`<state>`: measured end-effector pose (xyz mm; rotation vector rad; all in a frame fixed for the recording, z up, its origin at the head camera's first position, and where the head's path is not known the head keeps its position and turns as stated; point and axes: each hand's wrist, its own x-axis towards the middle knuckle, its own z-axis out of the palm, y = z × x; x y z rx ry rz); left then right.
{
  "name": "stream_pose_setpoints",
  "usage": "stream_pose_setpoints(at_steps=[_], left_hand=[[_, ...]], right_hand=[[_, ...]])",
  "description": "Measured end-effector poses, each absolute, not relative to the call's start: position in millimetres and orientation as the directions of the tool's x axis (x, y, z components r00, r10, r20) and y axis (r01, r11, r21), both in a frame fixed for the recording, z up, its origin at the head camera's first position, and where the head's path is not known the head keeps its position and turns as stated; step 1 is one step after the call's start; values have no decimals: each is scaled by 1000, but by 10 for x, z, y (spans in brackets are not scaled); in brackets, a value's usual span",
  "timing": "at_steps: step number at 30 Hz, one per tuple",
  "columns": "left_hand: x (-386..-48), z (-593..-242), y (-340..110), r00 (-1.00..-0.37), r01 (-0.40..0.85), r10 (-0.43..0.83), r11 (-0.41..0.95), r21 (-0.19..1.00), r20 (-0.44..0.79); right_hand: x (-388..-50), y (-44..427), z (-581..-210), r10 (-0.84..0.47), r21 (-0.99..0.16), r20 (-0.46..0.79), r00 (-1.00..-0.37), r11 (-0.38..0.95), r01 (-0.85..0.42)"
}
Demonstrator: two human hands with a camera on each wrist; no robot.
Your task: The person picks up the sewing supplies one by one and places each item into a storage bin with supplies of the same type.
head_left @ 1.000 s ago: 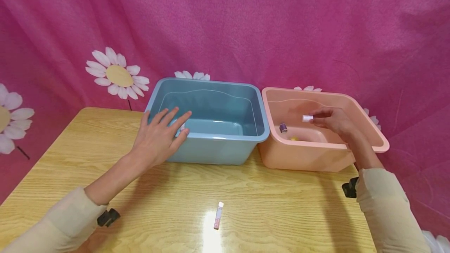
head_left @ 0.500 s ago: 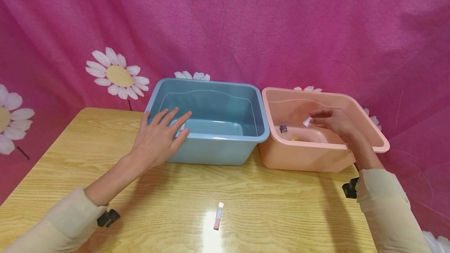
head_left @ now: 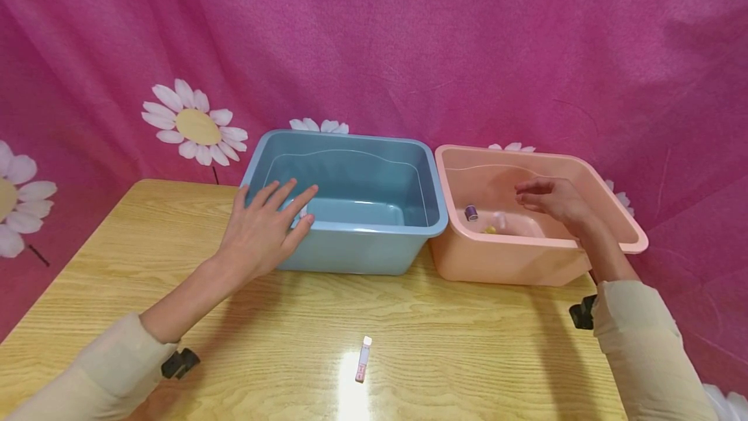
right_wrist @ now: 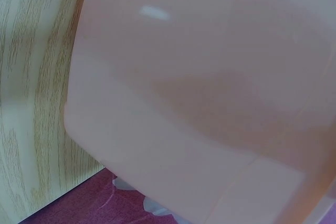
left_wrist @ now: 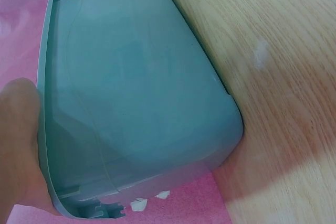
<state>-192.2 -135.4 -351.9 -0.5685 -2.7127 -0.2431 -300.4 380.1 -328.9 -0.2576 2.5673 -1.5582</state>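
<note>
One white spool (head_left: 499, 219) has left the right hand (head_left: 555, 202), now empty, fingers a bit apart. It's near the front left corner inside the pink tub (head_left: 537, 243), so looks done. The left hand (head_left: 260, 236) spreads, empty.

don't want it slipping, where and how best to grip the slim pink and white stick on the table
I'd pinch the stick near mid-length, coming down from above and closing from left and right. It lies flat on the table, white end toward the blue bin, with both long sides uncovered.
</note>
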Motion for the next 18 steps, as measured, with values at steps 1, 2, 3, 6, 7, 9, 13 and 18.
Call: stream_pose_setpoints(at_steps=[1, 2, 3, 6, 7, 9, 13, 18], left_hand=[[-1921, -3521, -1356, -855, 417, 355, 904, 94, 378], [-1921, -3521, -1357, -855, 417, 355, 904, 94, 378], [-1919, -3521, -1358, -855, 417, 356, 904, 95, 377], [-1914, -3520, -1362, -856, 417, 357, 904, 94, 373], [-1913, -3520, -1363, -857, 417, 357, 904, 94, 372], [-1911, -3520, -1363, -859, 416, 357, 904, 94, 367], [-1914, -3519, -1360, -862, 414, 357, 906, 92, 361], [-1915, -3517, -1360, -865, 410, 357, 908, 88, 351]], right_hand=[[-3005, 3798, -3285, -209, -888, -21, -978, 454, -78], [-3007, 3797, -3282, -206, -887, -23, -978, 455, -75], [-3007, 3793, -3278, -203, -885, -25, -979, 459, -73], [-3017, 3787, -3271, -190, -884, -31, -981, 464, -61], [-3023, 3785, -3270, -188, -886, -32, -982, 461, -59], [-3034, 3784, -3269, -185, -889, -29, -982, 454, -59], [-3052, 3783, -3266, -177, -891, -7, -984, 448, -74], [-3038, 3770, -3237, -154, -855, 59, -986, 503, -129]])
